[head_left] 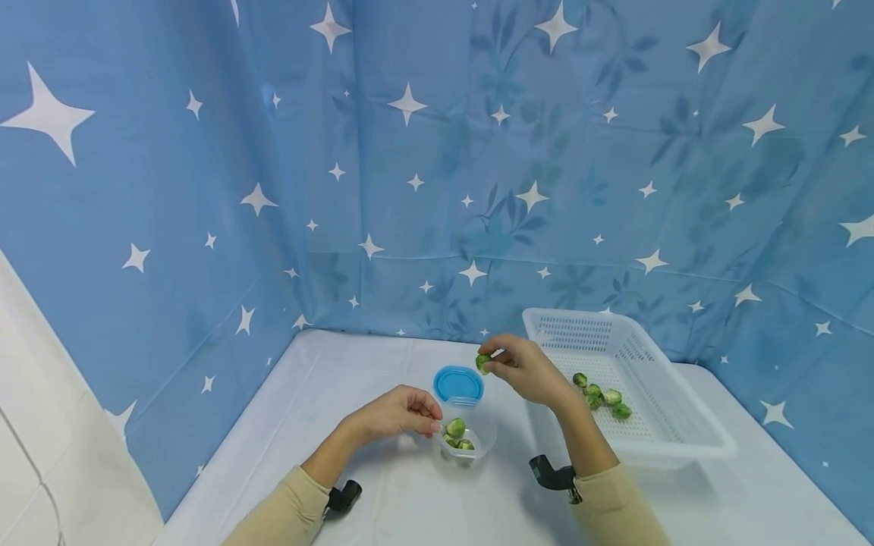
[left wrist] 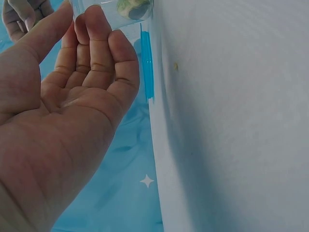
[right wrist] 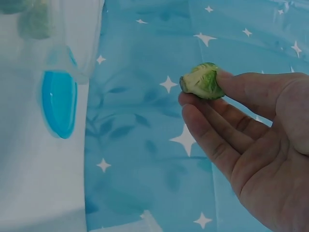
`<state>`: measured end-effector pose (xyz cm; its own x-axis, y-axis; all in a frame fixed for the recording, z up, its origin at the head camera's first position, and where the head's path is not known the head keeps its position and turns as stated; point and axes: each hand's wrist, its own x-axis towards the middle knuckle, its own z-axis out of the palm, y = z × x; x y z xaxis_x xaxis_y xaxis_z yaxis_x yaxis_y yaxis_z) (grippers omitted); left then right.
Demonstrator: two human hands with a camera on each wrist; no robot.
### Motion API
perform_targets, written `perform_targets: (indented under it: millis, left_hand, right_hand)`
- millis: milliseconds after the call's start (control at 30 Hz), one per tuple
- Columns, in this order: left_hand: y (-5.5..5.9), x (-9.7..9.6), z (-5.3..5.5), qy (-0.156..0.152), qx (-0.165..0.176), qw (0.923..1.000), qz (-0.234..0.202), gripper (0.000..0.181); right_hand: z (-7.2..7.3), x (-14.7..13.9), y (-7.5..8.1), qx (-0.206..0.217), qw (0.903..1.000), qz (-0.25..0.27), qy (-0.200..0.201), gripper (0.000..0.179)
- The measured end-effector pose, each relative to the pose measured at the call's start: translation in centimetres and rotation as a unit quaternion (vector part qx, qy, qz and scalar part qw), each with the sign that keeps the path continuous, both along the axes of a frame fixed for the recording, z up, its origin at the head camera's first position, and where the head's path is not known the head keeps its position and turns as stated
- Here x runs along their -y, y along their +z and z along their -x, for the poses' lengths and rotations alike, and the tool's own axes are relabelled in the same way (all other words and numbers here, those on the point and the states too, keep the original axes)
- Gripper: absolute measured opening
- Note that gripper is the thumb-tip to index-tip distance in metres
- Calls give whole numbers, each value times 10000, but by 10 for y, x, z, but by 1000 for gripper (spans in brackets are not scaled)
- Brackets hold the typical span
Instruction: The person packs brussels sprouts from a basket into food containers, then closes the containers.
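My left hand holds the left rim of a small clear plastic container between thumb and fingers. Several halved or whole Brussels sprouts lie inside it. My right hand is raised beyond the container to the right, pinching one Brussels sprout between thumb and fingertips. In the right wrist view, the sprout's pale cut stem end points left. The left wrist view shows the left fingers curved beside the container's wall, whose upper part is cut off by the frame.
A blue lid lies flat on the white table behind the container. To the right stands a large white perforated basket with several more Brussels sprouts in it. A blue star-patterned curtain hangs behind the table.
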<state>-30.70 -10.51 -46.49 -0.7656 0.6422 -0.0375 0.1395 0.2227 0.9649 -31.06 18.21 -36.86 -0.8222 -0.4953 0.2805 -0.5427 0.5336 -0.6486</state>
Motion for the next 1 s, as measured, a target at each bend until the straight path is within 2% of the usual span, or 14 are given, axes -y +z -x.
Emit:
perform_targets:
  millis: [200,433,1000]
  left_hand:
    - [0,0,0,-5,49,10000,-17,29]
    - [0,1,1,-10,69,10000,-27,29]
    - [0,2,-1,-39,-23,10000,-31,30]
  right_hand:
    - [-3,1,-12,-138,9998,55,144,22]
    - [-2,4,-18,-272,9993,-84,237,18]
    - [-9,7,-28,-85,9985,-119,520,18]
